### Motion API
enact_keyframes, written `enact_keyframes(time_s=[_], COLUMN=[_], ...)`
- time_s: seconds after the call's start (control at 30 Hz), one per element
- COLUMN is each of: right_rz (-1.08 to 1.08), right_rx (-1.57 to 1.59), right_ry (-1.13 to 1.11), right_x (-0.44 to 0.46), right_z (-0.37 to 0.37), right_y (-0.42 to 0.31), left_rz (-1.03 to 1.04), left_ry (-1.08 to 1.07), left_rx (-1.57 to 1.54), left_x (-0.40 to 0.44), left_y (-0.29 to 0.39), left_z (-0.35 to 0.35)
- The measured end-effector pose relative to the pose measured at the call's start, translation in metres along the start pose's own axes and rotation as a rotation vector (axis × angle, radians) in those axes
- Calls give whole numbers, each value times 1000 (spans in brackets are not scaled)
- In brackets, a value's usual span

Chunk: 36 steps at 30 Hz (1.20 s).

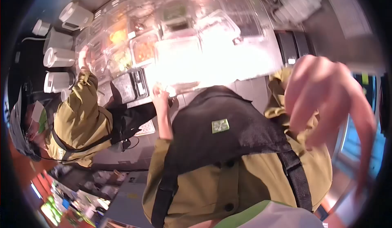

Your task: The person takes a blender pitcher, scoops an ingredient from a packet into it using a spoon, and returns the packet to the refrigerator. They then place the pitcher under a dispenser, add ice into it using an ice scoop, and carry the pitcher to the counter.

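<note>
My left hand [159,94] is at the near edge of the counter, its fingers bent in. By its fingertips is a small whitish thing [170,91], too bright to make out. Just to its left stands a black-framed device or tray [140,83]. Raised close to the camera on the right, my right hand [328,95] is blurred, with loosely bent fingers apart and nothing seen in them. Clear containers of food line the counter ahead, among them one with orange pieces [144,52] and one with dark green contents [175,12].
At my left a co-worker in a khaki shirt [79,121] reaches a hand [83,57] toward the containers. White pitchers [59,57] stand along the left wall. Strong glare covers the counter's middle [228,60]. Black bins [290,46] stand at the right.
</note>
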State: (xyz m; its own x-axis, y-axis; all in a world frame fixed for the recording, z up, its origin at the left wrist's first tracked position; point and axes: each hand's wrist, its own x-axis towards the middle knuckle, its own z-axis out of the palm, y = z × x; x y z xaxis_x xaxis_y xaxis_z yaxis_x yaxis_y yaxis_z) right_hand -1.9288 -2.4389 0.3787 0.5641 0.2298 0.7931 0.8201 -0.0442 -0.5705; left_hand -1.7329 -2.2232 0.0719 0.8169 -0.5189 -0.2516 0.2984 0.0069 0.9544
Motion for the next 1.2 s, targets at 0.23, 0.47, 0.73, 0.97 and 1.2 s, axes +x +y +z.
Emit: enact_keyframes(time_s=[0.23,0.47,0.73,0.97,1.2], right_rz=[969,1372,1102,1058,1082], right_rx=[-436,-1189,-1330,-1198,-1132], right_ry=[761,-319,-411,-339,-224], right_x=[-191,-287,-284,-273,-280], right_z=[-184,-223,-214,-215,-219], right_y=[173,370,365,349,347], left_rz=[-85,-57,-84,-169,-211], left_ry=[297,291,206,196,137], left_rx=[425,330,322,373,189], left_x=[-10,-1,-5,-3,-3], left_y=[-27,19,9,13,28], left_z=[-15,33,4,-7,2])
